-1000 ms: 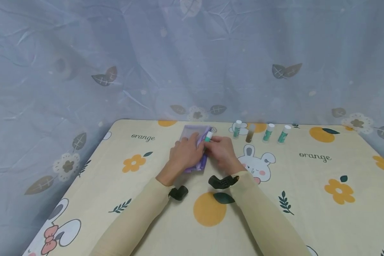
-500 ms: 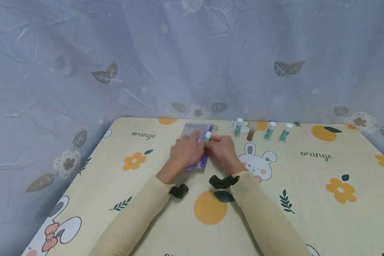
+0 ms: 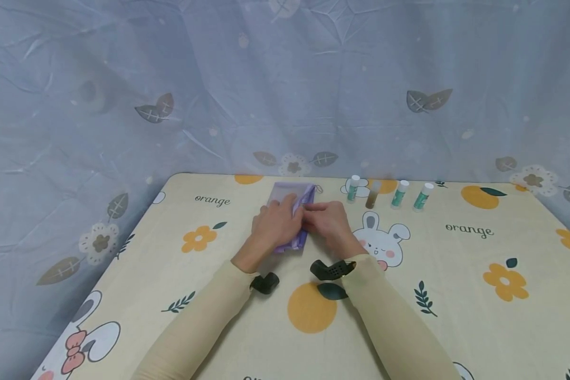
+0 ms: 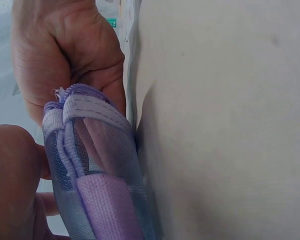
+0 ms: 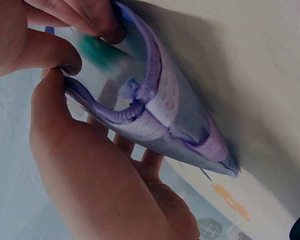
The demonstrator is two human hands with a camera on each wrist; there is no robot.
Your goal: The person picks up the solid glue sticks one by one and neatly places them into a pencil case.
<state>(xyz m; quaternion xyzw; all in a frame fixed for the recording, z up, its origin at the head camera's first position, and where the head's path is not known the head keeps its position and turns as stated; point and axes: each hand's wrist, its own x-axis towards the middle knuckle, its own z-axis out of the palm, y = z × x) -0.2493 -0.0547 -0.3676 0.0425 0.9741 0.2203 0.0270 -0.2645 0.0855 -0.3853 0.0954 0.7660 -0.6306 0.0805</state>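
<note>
A purple mesh pouch lies slanted under both hands. My left hand grips it, thumb along the near edge of the mouth and fingers beneath. At the mouth, my right hand has its thumb and fingers spread apart, fingertips at the rim. Inside the mesh in the right wrist view is a blurred green-labelled tube, past the gap between the right thumb and fingers. The pouch's folded, stitched corner and a pink-purple tab face the left wrist camera. In the head view the hands hide the tube.
Right of the hands stand several small tubes: white-capped green ones and a brown one with a clear top. A patterned cream cloth covers the table. A grey-blue curtain hangs behind.
The white-capped green tube that stuck up between the hands has dropped down into the pouch, out of the head view. Both hands stay in nearly the same place.
</note>
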